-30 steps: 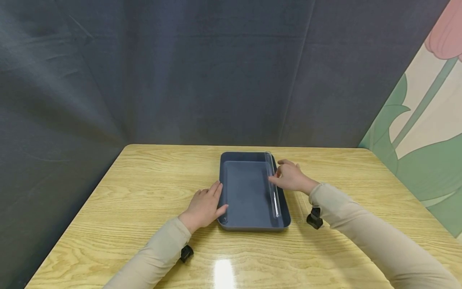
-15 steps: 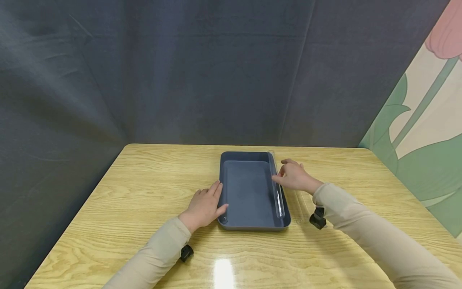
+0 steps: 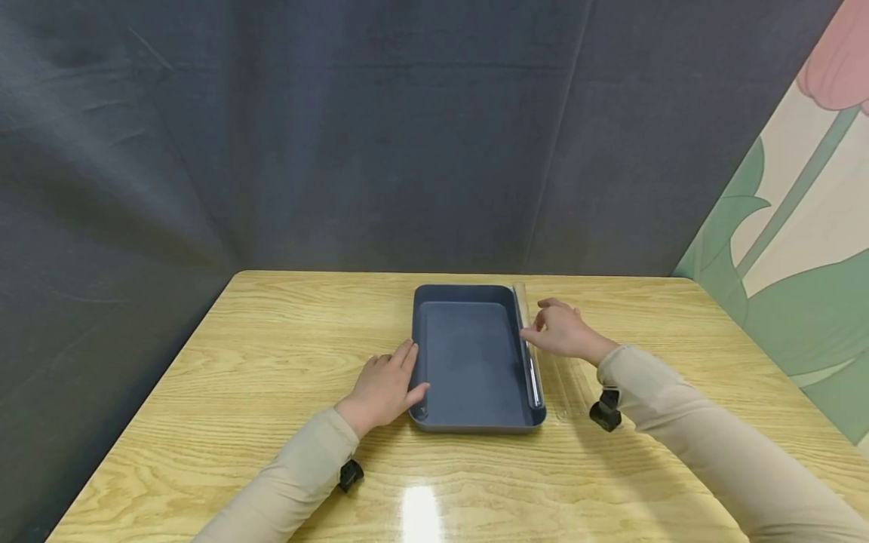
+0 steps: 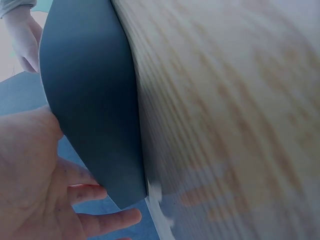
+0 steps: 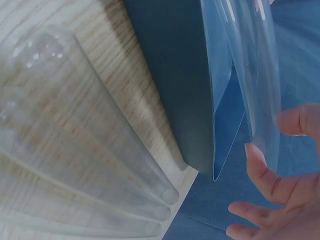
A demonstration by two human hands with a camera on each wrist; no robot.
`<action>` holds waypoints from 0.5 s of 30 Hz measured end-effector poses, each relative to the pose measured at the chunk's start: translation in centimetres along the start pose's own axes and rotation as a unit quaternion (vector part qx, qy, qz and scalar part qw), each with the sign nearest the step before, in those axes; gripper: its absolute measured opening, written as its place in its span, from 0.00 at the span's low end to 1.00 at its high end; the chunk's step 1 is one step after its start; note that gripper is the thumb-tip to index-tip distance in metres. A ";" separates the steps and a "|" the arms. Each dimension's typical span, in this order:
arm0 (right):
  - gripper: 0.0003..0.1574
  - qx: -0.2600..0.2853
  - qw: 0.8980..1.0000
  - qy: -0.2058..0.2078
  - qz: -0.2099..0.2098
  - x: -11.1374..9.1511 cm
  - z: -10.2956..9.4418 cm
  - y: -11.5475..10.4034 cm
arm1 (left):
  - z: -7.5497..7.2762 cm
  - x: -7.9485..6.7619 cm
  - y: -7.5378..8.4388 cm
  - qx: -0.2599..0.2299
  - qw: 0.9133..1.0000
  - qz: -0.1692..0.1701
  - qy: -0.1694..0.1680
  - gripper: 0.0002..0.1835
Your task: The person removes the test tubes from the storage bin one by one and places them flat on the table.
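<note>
A dark blue-grey rectangular tray (image 3: 468,430) lies on the table. My left hand (image 3: 380,385) rests on its left rim, fingers extended and the thumb over the inside. My right hand (image 3: 560,332) pinches a long clear test tube (image 3: 532,371) between thumb and fingertips, above the tray's right wall. In the right wrist view this test tube (image 5: 257,65) slants along the rim, and the other fingers are loosely bent. A small clear rounded end shows in the tray's near left corner; the rest of it is hard to make out.
Several more clear test tubes (image 5: 100,125) lie side by side on the wooden table (image 3: 285,324), right of the tray and partly under my right forearm. They are faint in the head view. A dark curtain (image 3: 407,151) hangs behind the table.
My right hand has moved a little to the right with the test tube, from over the tray's inside to its right rim. The left hand and the tray have stayed in place.
</note>
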State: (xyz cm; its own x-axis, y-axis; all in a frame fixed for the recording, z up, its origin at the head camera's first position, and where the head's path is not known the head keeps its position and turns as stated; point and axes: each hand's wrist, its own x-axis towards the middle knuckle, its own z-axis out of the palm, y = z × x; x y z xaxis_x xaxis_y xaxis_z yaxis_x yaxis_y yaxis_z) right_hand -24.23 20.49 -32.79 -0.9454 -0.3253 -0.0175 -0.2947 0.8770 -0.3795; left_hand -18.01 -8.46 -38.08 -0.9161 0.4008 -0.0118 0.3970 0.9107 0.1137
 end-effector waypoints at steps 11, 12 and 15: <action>0.21 0.002 1.000 0.006 0.004 -0.1 0.0 0.7 | 0.0 -0.1 0.0 0.006 1.000 -0.004 -0.004 0.37; 0.21 0.002 1.000 0.005 0.004 -0.1 0.0 0.8 | 0.0 -0.1 0.0 0.006 1.000 -0.004 -0.004 0.37; 0.21 0.000 1.000 0.006 0.005 -0.2 -0.2 0.9 | 0.0 -0.1 0.0 0.007 1.000 -0.004 -0.005 0.37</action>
State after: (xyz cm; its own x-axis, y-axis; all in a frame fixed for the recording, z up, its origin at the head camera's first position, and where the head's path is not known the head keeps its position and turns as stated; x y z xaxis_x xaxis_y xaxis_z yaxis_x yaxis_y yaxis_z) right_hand -24.32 21.38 -32.97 -0.9498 -0.3125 -0.0104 -0.2854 0.8798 -0.3801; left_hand -17.90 -8.48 -38.04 -0.9187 0.3942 -0.0228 0.3903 0.9153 0.0996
